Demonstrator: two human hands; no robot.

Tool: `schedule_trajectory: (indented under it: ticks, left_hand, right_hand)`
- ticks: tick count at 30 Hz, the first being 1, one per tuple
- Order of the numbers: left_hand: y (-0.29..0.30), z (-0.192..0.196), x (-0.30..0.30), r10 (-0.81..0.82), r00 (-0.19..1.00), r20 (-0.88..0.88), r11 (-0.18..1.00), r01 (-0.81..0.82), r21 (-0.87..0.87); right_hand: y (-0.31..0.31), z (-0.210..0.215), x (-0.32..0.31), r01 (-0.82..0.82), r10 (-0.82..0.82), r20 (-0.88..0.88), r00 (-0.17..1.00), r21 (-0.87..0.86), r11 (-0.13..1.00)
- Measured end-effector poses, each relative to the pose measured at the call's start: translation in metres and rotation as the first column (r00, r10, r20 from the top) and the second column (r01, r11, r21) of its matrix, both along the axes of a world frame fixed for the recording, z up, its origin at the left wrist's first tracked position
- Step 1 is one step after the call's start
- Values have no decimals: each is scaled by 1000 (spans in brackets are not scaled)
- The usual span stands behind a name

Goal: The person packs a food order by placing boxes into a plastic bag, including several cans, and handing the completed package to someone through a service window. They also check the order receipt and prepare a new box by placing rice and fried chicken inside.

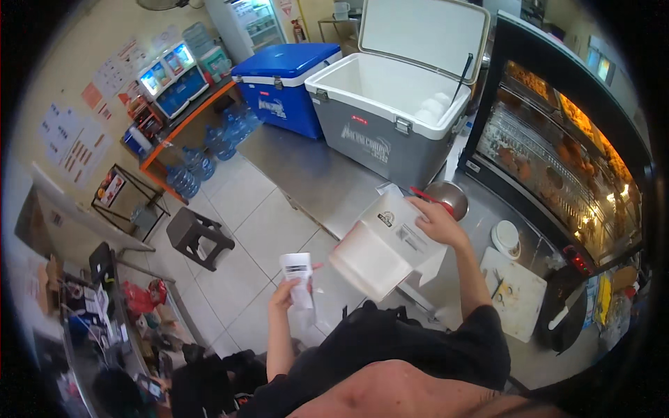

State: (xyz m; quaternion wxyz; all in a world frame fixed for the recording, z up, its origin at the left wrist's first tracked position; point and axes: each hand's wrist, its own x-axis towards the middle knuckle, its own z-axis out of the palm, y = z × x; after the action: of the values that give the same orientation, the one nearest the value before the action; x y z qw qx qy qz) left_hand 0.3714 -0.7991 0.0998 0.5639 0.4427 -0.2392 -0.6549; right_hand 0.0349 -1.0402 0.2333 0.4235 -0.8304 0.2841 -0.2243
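**Receipt in one hand, white box in the other at a food counter**

Holding a white paper receipt (300, 277) up between thumb and fingers, the person's left hand (284, 294) is closed in a pinch on the slip's lower part, low and left of centre, above the tiled floor (251, 230). The right hand (439, 221) reaches farther out, its fingers curled over the far edge of a white takeaway box (387, 244), which tilts toward the camera just right of the receipt, over the near edge of a steel counter (306, 174). Something red (425, 195) shows at the fingertips; what it is cannot be told. Just beyond the hand sits a metal bowl (449, 197). To the right lie a small white dish (506, 237) and a white cutting board (516, 292), with a lit glass display case of fried food (557, 146) along the far right. At the far end of the counter stand a grey cooler (390, 118), lid raised, and a blue cooler (282, 83), lid shut. On the floor to the left are a dark stool (198, 237) and a cluster of water bottles (209, 150).
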Motion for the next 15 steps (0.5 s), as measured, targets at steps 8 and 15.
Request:
schedule_trajectory:
  ticks: [8, 15]
  left_hand:
    - [-119, 77, 126, 414, 878, -239, 841, -470, -269]
    - [-335, 169, 270, 19, 996, -87, 781, -69, -621]
  right_hand:
    - [-114, -48, 91, 156, -325, -493, 807, -352, 923]
    - [-148, 49, 99, 64, -10, -290, 957, 176, 982]
